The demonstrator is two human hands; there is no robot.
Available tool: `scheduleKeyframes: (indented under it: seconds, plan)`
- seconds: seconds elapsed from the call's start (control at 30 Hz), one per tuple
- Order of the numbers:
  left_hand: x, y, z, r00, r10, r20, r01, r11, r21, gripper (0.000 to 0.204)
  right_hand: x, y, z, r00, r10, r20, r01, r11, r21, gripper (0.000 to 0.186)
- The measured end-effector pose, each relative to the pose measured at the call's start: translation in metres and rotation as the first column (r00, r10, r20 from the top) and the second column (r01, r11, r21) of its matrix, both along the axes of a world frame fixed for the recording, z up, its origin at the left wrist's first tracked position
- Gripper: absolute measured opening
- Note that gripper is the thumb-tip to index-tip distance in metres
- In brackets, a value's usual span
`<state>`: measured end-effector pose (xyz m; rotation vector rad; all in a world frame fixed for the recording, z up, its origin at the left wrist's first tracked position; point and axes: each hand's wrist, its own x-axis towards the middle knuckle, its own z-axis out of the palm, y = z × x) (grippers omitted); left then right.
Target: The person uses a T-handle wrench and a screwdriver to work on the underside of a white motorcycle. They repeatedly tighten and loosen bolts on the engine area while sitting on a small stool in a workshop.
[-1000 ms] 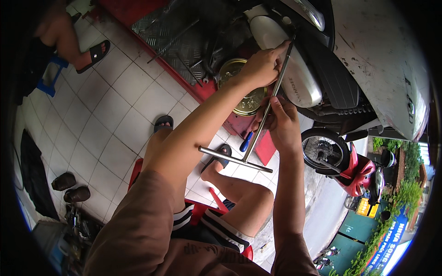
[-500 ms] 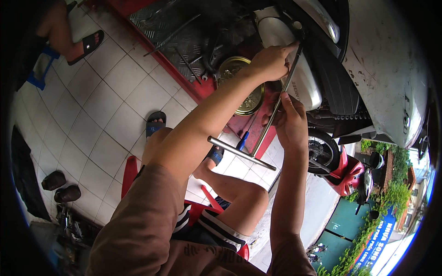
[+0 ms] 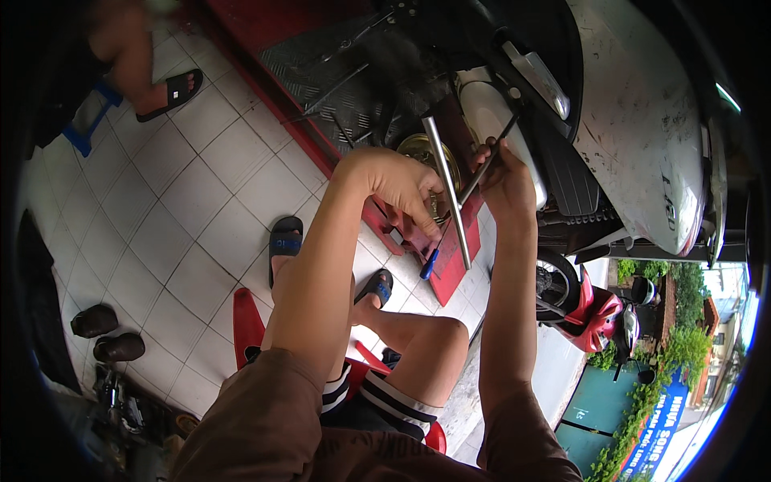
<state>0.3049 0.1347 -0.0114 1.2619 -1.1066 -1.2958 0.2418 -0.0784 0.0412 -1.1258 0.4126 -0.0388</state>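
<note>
A silver T-handle wrench (image 3: pixel 444 173) reaches from its crossbar up toward the underside of a scooter (image 3: pixel 642 104). My right hand (image 3: pixel 510 181) is closed around the wrench's shaft, below its far end. Whether that end sits on a bolt is too dark to make out. Just left of the crossbar is my left hand (image 3: pixel 393 189), thumb and fingers apart, not wrapped around the bar. Behind it a round gold-coloured tray (image 3: pixel 418 146) is partly hidden. A blue-handled screwdriver (image 3: pixel 430 263) lies on the red stand (image 3: pixel 454 273) beneath.
Several tools lie on the dark ridged metal platform (image 3: pixel 321 60) with its red rim. Another person's sandalled foot (image 3: pixel 178 92) is at the upper left. Brown shoes (image 3: pixel 119 342) stand on the tiled floor (image 3: pixel 173 233). A red motorbike (image 3: pixel 590 317) is at the right.
My left hand has come down from the wrench's far end to its crossbar. The crossbar has turned to a steeper slant and moved up. My right hand has shifted slightly up, still on the shaft.
</note>
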Motion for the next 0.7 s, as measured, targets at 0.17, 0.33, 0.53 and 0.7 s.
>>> scheduleKeyframes:
  seconds: [0.17, 0.33, 0.53, 0.7]
  plan:
    - [-0.003, 0.056, 0.027, 0.806, 0.55, -0.218, -0.587, 0.787, -0.189, 0.029, 0.021, 0.022, -0.008, 0.991, -0.1, 0.092, 0.099, 0.995, 0.015, 0.018]
    - [-0.014, 0.058, 0.05, 0.689, 0.72, -0.081, -0.721, 0.671, -0.173, 0.03, 0.013, 0.038, -0.015, 0.995, -0.03, 0.094, 0.027, 0.999, 0.042, 0.021]
    - [-0.036, 0.045, 0.056, 0.573, 0.687, 0.447, -0.703, 0.692, -0.164, 0.031, -0.047, 0.072, -0.042, 0.961, 0.27, 0.061, -0.265, 0.961, -0.083, 0.018]
    - [-0.062, 0.036, 0.073, 0.393, 0.661, 0.64, -0.735, 0.644, -0.214, 0.024, -0.043, 0.08, -0.062, 0.937, 0.261, 0.231, -0.273, 0.962, 0.022, 0.015]
